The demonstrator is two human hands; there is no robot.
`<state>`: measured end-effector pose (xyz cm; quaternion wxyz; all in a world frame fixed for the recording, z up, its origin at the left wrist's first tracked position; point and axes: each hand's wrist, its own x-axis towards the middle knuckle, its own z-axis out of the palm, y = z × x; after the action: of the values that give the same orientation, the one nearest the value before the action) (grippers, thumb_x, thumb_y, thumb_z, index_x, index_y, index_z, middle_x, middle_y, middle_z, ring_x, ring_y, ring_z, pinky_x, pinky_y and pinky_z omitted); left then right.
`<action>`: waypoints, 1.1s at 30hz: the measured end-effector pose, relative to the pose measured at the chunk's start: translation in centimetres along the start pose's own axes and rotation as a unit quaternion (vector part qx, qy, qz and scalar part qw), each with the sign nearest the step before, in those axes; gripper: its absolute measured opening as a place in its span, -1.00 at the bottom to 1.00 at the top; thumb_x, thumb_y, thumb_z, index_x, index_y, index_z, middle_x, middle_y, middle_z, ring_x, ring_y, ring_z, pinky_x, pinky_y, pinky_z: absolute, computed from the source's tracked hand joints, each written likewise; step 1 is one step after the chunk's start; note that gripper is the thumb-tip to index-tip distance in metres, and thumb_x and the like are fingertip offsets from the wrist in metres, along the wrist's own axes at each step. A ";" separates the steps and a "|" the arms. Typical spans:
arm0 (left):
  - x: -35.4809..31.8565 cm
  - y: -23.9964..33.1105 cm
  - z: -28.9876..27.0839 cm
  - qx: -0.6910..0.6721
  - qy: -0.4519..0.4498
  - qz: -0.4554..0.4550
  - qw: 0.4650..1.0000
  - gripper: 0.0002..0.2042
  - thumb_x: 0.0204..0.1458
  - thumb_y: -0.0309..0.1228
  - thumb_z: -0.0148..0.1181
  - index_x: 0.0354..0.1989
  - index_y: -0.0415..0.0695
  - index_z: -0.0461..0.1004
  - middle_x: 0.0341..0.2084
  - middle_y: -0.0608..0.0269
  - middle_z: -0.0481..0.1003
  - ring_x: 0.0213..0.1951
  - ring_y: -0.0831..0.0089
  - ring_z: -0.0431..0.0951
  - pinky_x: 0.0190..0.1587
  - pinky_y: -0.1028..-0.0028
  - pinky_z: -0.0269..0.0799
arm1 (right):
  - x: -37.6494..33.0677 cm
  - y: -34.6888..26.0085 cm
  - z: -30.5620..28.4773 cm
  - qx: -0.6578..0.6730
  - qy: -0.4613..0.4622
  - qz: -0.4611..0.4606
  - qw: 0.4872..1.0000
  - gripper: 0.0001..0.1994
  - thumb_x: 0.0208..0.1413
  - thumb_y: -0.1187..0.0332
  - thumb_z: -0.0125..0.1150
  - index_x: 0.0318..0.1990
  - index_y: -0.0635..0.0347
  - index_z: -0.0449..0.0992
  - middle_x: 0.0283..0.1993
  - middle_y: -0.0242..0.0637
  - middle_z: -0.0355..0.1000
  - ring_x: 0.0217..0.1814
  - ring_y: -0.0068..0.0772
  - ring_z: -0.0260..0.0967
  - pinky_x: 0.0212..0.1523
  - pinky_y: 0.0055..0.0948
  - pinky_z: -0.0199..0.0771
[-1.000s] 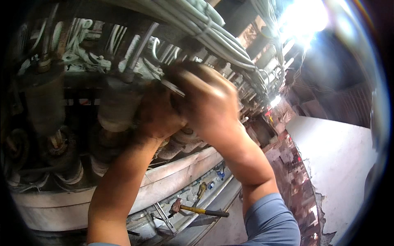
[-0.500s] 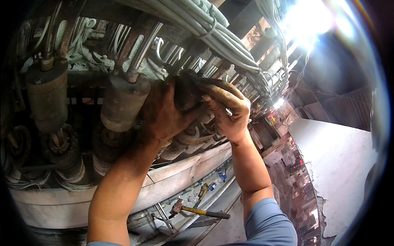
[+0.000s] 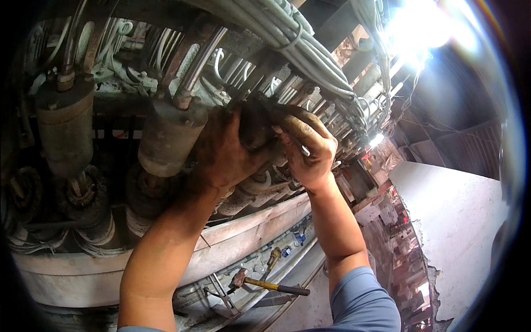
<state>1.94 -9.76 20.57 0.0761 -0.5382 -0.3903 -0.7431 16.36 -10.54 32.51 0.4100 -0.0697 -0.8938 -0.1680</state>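
Note:
Both of my hands are raised to a dark, dirty cylindrical machine part (image 3: pixel 255 124) in the row of machinery. My left hand (image 3: pixel 229 152) is wrapped round its near left side, thumb up along it. From the right, the bent fingers of my right hand (image 3: pixel 310 146) press on its upper edge, their tips close to a metal rod. Deep shadow hides the part's far side and some fingertips. Just left of my left hand stands a similar grey metal cylinder (image 3: pixel 170 138) with a shiny rod (image 3: pixel 202 66) rising from its top.
Another cylinder (image 3: pixel 65 124) stands further left. Bundled grey cables (image 3: pixel 276 33) run overhead. Below my arms curves a pale metal rim (image 3: pixel 77 276). A hammer (image 3: pixel 268 284) with a yellow and black handle lies beneath it, near a yellowish tool (image 3: pixel 274 257). A bright lamp (image 3: pixel 420 27) glares upper right.
The machinery sits slightly differently in the picture, as from a small head movement. Both hands stay on the dark cylindrical part with almost the same grip.

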 end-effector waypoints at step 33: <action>0.6 0.8 2.3 0.044 -0.077 0.014 0.996 -0.33 -0.17 -0.05 0.52 0.05 -0.22 0.46 -0.16 -0.22 0.50 -0.08 -0.19 0.54 -0.04 0.00 0.51 | 4.1 -1.4 4.3 -0.253 0.050 -0.195 0.946 -0.76 -0.08 0.39 0.29 -0.20 0.20 0.59 -0.18 -0.17 0.48 -0.20 -0.17 0.46 -0.21 -0.16 0.51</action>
<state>3.86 -8.60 21.76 0.0802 -0.5957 -0.4200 -0.6800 10.29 -10.35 32.68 0.3826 0.0128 -0.7960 -0.4689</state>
